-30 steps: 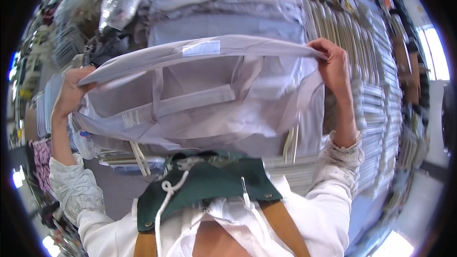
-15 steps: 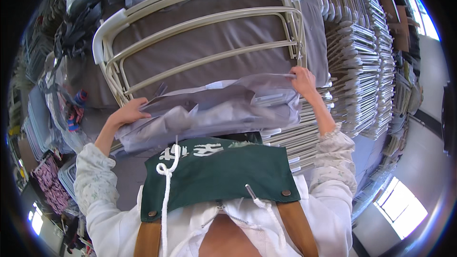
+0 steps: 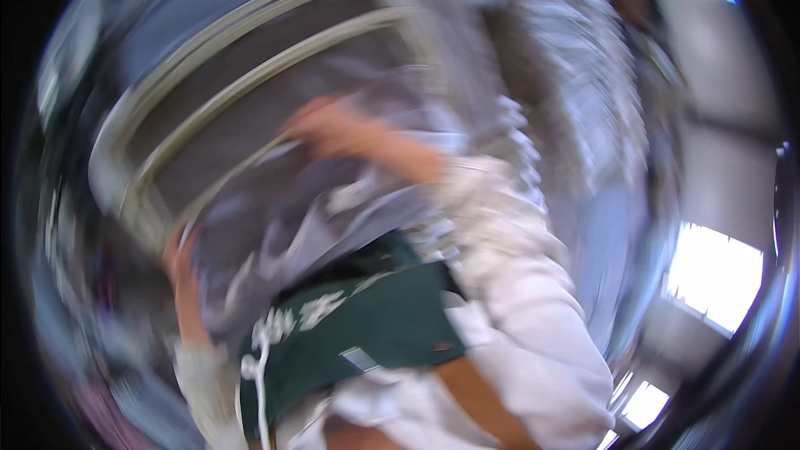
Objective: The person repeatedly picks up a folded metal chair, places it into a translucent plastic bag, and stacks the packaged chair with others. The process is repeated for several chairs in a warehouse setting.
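Since the whole shot is smeared with motion blur, only the big shapes come through. Right hand (image 3: 321, 127) is up near the middle of the view, reaching across to the upper edge of a bundle of grey fabric (image 3: 333, 200) — it's touching the cloth, but I can't tell if the fingers are actually pinched on it. Left hand (image 3: 179, 254) is lower down at the left end of the same fabric, pressed against it, and its grip is just as unreadable. So the hands are well apart, one at each end of the cloth.

That grey fabric sits crumpled between them, just above a dark green apron (image 3: 358, 329) with pale markings and a white cord (image 3: 260, 383) hanging off its left side. Behind the cloth there's a pale tubular frame (image 3: 250, 58) over a dark grey surface. White sleeve (image 3: 533, 300) fills the lower right — bright windows (image 3: 712, 271) past it.
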Demonstrator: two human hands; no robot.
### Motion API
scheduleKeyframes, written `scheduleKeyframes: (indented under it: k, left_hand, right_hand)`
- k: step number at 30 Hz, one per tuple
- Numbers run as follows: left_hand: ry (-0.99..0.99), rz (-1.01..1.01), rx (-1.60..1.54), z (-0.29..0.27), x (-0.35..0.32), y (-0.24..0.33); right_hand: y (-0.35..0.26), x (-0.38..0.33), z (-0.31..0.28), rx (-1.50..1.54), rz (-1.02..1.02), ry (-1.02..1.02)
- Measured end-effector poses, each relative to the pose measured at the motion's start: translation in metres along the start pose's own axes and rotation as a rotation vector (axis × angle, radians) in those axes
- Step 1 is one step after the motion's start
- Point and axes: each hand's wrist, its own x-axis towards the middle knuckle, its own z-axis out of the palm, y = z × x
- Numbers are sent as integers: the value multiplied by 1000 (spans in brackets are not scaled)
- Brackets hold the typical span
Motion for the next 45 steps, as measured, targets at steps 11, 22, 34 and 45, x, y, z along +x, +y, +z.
scheduleKeyframes:
  k: [11, 22, 34, 45]
  left_hand:
    - [548, 209, 953, -69, 54, -73]
    - [716, 111, 1259, 6, 9, 37]
    - [19, -377, -993, 283, -6, 87]
    - [56, -294, -1196, 281, -3, 86]
  right_hand:
    - [-19, 11, 35, -324, 48, 52]
    - [44, 67, 28, 19, 349, -142]
    - [-19, 46, -25, 10, 334, -237]
    - [-29, 42, -30, 58, 377, -94]
